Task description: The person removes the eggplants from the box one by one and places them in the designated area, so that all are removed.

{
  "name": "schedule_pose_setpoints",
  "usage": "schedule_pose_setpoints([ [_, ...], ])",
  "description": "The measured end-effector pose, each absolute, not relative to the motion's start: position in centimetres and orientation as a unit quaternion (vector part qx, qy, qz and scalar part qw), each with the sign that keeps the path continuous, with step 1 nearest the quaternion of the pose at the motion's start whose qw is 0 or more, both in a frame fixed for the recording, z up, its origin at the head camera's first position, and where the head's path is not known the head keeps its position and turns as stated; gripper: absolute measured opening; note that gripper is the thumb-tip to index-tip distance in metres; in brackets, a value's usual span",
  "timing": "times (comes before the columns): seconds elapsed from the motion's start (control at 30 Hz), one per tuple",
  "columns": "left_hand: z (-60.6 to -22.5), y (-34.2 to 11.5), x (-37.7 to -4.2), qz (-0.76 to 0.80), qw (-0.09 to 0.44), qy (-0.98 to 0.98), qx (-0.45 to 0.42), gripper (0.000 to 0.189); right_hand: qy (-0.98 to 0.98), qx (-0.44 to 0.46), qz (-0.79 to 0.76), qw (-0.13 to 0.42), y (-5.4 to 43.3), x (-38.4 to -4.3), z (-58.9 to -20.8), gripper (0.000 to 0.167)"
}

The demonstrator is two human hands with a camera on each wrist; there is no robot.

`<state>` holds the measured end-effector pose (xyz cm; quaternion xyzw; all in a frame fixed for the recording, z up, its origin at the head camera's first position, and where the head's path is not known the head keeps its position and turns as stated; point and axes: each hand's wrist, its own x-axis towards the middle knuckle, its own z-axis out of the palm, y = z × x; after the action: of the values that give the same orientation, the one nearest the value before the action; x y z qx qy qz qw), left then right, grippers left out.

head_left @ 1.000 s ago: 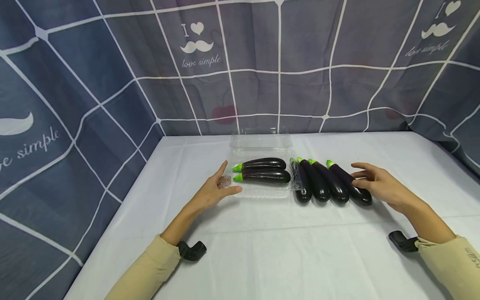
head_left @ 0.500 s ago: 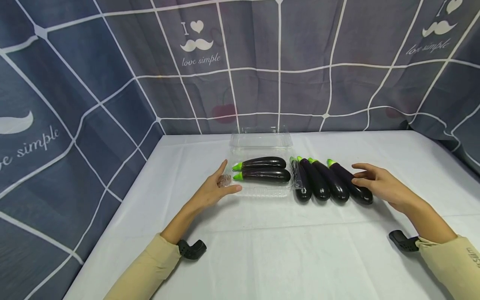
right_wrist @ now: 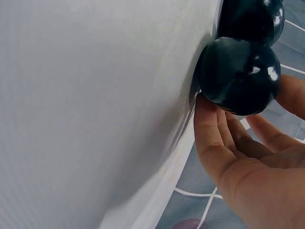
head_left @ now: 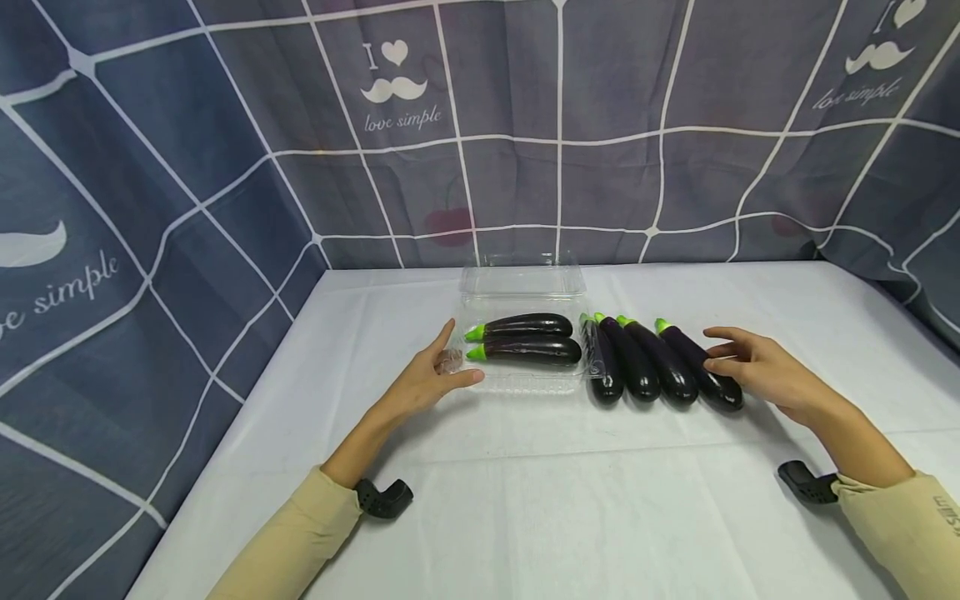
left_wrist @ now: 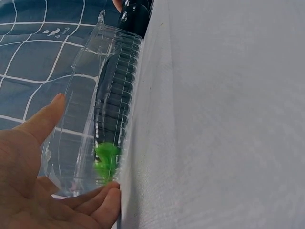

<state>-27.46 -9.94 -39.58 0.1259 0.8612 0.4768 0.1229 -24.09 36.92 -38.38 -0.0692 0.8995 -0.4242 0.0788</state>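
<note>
Two dark eggplants [head_left: 528, 351] with green stems lie side by side in a clear plastic clamshell box [head_left: 522, 386], its lid [head_left: 522, 282] raised at the back. My left hand [head_left: 422, 385] rests at the box's left end, fingers spread and thumb along the front; in the left wrist view fingertips sit right at its lower edge. To the box's right several more eggplants lie in a slanted row. My right hand [head_left: 761, 371] touches the rightmost eggplant [head_left: 703, 369], fingers mostly straight. The right wrist view has this eggplant [right_wrist: 240, 76] end-on, fingertips at its side and thumb near its top.
A white cloth [head_left: 525, 500] covers the table. Grey-blue grid-patterned curtains [head_left: 510, 192] hang behind and at the sides. The box's clear right rim [head_left: 592, 354] overlaps the nearest eggplant of the row. Black camera mounts [head_left: 386, 500] sit at both wrists.
</note>
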Motion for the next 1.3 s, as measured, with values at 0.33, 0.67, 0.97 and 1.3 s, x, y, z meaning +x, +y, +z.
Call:
schedule_pose_setpoints([
  [0.33,-39.8,-10.1,-27.5,0.473,0.118,0.862,0.135,0.104,0.910,-0.059,-0.402,0.079,37.0,-24.1,-38.5,0.063],
  [0.67,-39.7,-10.0,-27.6,0.474,0.119,0.862,0.133,0.105,0.912,-0.049,-0.398,0.083,37.1,-23.9,-38.4,0.065],
  [0.97,-39.8,-10.0,-27.6,0.478,0.115,0.859,0.138,0.105,0.909,-0.047,-0.407,0.074,37.1,-23.9,-38.3,0.064],
  [1.3,-39.9,-10.1,-27.5,0.490,0.122,0.853,0.132,0.104,0.908,-0.046,-0.416,0.016,35.8,-23.4,-37.3,0.058],
])
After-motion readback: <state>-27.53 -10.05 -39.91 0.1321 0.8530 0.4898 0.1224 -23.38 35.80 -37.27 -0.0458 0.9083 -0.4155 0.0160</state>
